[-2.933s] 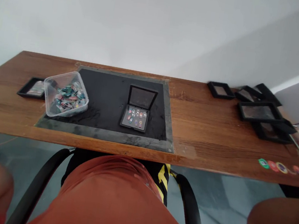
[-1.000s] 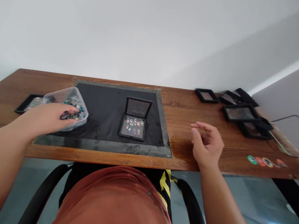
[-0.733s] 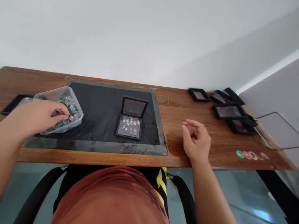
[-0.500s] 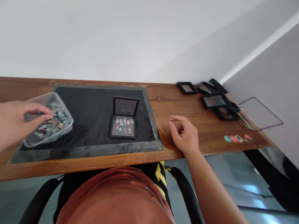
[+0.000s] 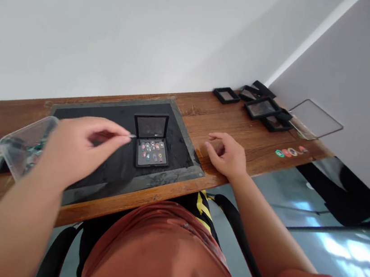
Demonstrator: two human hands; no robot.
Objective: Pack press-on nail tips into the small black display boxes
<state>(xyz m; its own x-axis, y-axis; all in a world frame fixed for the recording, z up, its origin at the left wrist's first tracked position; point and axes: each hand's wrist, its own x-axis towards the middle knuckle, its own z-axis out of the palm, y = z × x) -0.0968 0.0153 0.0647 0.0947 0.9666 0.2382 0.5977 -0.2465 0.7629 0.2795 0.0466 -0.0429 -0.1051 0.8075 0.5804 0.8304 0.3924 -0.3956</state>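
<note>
The left hand (image 5: 79, 149) pinched a pale piece (image 5: 132, 135) just beside the open case (image 5: 151, 127) on the mat (image 5: 113, 111). Two rows of pieces (image 5: 147, 156) already lay inside, the nearer one gapped; more filled the tub (image 5: 24, 133). The right hand (image 5: 227, 157), loosely curled, rested unladen on the tabletop (image 5: 198, 122).

Wooden table (image 5: 204, 120) and black mat (image 5: 123, 113) suggest a workroom.

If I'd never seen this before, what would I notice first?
Probably the left hand, pinching a small pale piece beside the open black case on the dark mat. Then the shiny colorful decorations inside that case, and the row of bright discs toward the right end of the table.
</note>
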